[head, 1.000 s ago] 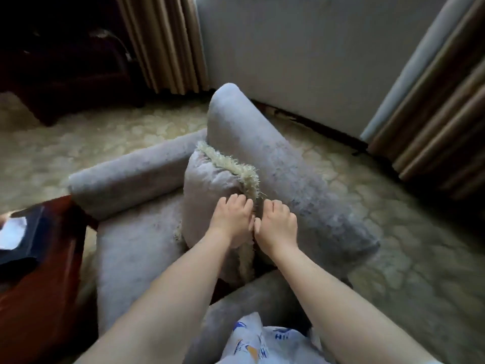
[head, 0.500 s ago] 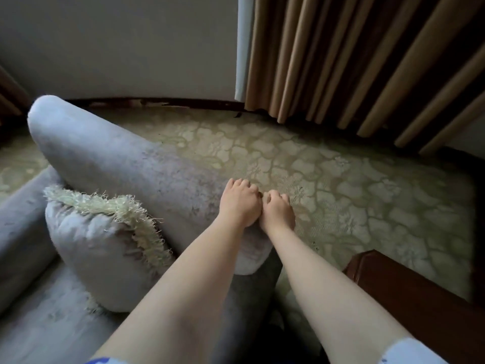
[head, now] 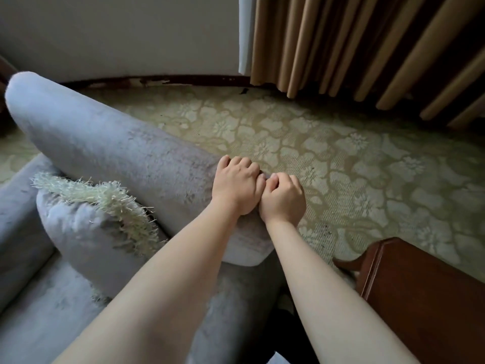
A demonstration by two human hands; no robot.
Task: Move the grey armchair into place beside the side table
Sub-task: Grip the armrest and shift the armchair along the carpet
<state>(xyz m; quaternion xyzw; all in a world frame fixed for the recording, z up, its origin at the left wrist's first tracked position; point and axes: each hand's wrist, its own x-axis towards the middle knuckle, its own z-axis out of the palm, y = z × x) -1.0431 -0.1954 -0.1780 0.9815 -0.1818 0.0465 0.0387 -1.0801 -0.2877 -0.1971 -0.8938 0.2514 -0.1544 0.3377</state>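
Head view: we had shifted both hands, left and right, from cushion to armrest, gripping side by side, ready to shove toward the side table.

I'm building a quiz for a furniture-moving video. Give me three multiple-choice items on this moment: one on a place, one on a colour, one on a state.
1. Where do both hands rest?
A. on the near end of the grey velvety armchair's arm
B. on the brown wooden side table
C. on the curtains

2. What colour is the fringe on the grey cushion?
A. red
B. pale cream
C. black

3. How are the fingers?
A. spread flat
B. pointing up
C. curled over the armrest's outer edge

Answers:
1. A: the left hand and right hand sit side by side on the grey velvety armchair, apart from the brown wooden side table.
2. B: the fringe along the grey cushion is pale cream.
3. C: the knuckles are bent and the fingertips wrap over the edge.
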